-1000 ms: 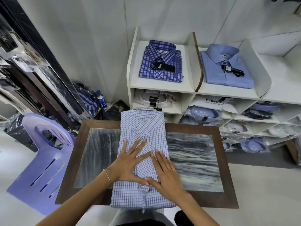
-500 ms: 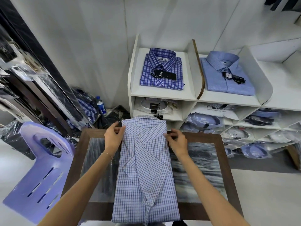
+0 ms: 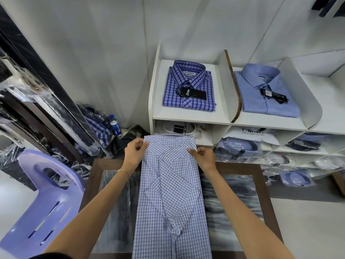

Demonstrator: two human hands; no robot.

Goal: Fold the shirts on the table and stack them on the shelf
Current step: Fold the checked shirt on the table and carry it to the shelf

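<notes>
Bare tabletop [image 3: 233, 199] is left on both sides of the checked shirt [image 3: 171, 202], so room is there outboard of each grip, left hand [image 3: 134, 152] and right hand [image 3: 204, 156]. Straight past the grips the way is blocked by the white shelf [image 3: 190, 115]: its top bays are taken by a dark plaid shirt [image 3: 188, 86] and a light blue shirt [image 3: 267, 90], with an upright divider [image 3: 225, 85] between. Left of the left grip, a purple chair [image 3: 46, 193] and bagged stock [image 3: 97, 126] crowd the floor.
</notes>
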